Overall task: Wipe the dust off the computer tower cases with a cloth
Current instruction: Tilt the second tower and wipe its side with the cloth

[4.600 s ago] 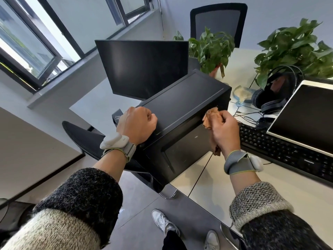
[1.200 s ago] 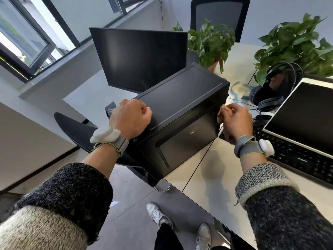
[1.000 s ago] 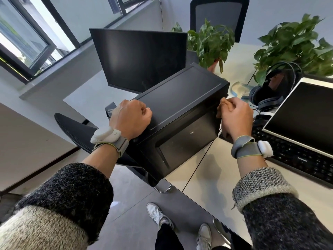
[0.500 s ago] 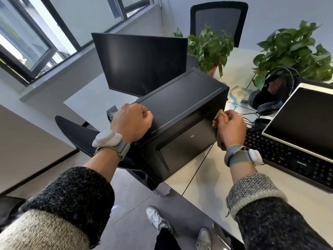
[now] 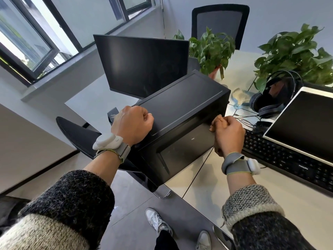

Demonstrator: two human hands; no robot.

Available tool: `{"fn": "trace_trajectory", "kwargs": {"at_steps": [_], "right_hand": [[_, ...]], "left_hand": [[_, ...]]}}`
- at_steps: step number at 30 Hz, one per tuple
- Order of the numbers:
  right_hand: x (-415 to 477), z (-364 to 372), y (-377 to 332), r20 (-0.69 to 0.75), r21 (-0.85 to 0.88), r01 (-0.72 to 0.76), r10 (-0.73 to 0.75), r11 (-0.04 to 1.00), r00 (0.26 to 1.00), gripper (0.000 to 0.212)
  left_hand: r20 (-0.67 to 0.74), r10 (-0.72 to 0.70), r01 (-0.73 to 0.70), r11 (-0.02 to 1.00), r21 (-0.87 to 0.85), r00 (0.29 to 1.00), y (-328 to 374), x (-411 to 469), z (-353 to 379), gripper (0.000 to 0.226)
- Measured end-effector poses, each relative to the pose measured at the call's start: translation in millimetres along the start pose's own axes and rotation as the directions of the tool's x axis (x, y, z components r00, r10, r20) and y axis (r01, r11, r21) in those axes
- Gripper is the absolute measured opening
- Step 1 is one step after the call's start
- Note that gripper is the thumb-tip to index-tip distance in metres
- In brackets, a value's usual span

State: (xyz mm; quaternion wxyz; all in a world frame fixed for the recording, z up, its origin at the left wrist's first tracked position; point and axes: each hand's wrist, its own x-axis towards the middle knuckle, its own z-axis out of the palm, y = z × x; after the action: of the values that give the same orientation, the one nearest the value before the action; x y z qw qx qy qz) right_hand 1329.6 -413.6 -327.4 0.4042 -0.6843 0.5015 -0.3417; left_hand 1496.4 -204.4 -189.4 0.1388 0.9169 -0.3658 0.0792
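Clenched left hand [image 5: 132, 124] is resting on smooth black tower case [image 5: 182, 98]; right hand [image 5: 229, 133] is gripping crumpled cloth [image 5: 213, 125] against its right edge.

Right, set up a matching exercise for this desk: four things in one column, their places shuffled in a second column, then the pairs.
Things
1. crumpled tan cloth
2. black over-ear headphones
3. black keyboard
4. dark flat monitor

Places
A. beyond the black computer tower case
B. in front of the right-hand green potted plant
C. bunched in the right hand at the tower case's right edge
D. in front of the silver-framed screen

Pairs: 1-C, 2-B, 3-D, 4-A
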Motion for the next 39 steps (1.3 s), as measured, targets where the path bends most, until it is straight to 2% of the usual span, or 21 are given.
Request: {"fn": "trace_trajectory", "kwargs": {"at_steps": [3, 5, 9, 14, 17, 20, 22, 26, 29, 33, 37, 39], "right_hand": [[-15.7, 4.7, -20.3, -0.066, 0.104, 0.053, -0.046, 0.993, 0.997, 0.019], [-21.6, 11.6, -18.5, -0.083, 0.142, 0.017, -0.005, 0.990, 0.997, 0.018], [-12.4, 9.0, -0.3, -0.011, 0.067, -0.088, 0.089, 0.994, 0.996, 0.023], [-13.8, 0.9, -28.1, -0.026, -0.016, 0.152, -0.152, 0.988, 0.988, 0.023], [-14.1, 8.2, -20.7, -0.031, 0.037, 0.052, -0.051, 0.998, 0.998, 0.018], [-25.1, 13.6, -0.7, 0.071, 0.008, -0.083, 0.082, 0.997, 0.994, 0.016], [-33.5, 13.0, -0.6, 0.098, 0.025, -0.056, 0.054, 0.998, 0.994, 0.016], [-32.4, 7.3, -25.6, 0.006, 0.058, 0.064, -0.065, 0.996, 0.998, 0.020], [-36.0, 8.4, -23.8, -0.007, 0.110, 0.040, -0.039, 0.993, 0.999, 0.020], [-35.3, 8.1, -11.7, 0.094, 0.013, -0.011, 0.010, 1.000, 0.996, 0.014], [-22.0, -3.9, -30.5, 0.081, 0.013, 0.121, -0.122, 0.993, 0.989, 0.015], [-21.3, -2.7, -32.5, 0.056, 0.013, 0.109, -0.110, 0.994, 0.992, 0.013]], "left_hand": [[0.007, 0.002, -0.002, 1.000, -0.002, 1.000, -1.5, 0.9, 1.7, 0.046], [-0.002, 0.003, -0.003, 1.000, 0.003, 1.000, -1.2, 0.6, 1.8, 0.045], [-0.010, 0.010, -0.010, 1.000, 0.012, 1.000, -3.0, 0.4, 2.6, 0.044], [-0.005, 0.013, -0.013, 1.000, -0.003, 1.000, -6.3, 2.1, 5.8, 0.043], [-0.009, 0.002, -0.002, 1.000, -0.009, 1.000, -6.9, 2.0, 5.1, 0.043], [-0.017, 0.004, -0.005, 1.000, -0.019, 1.000, -6.1, 1.9, 5.7, 0.043], [-0.012, -0.003, 0.003, 1.000, -0.021, 1.000, -5.9, 1.6, 6.8, 0.043], [-0.010, 0.006, -0.007, 1.000, -0.026, 1.000, -8.4, 4.7, 7.3, 0.043], [-0.011, 0.005, -0.006, 0.999, -0.036, 1.000, -7.5, 3.4, 6.1, 0.043], [-0.022, 0.017, -0.018, 0.999, -0.048, 1.000, -6.9, 1.8, 6.7, 0.045], [-0.003, 0.023, -0.023, 0.998, -0.052, 1.000, -6.8, 3.3, 6.1, 0.045], [-0.001, 0.016, -0.016, 0.999, -0.041, 1.000, -5.8, 2.5, 4.6, 0.045]]}}
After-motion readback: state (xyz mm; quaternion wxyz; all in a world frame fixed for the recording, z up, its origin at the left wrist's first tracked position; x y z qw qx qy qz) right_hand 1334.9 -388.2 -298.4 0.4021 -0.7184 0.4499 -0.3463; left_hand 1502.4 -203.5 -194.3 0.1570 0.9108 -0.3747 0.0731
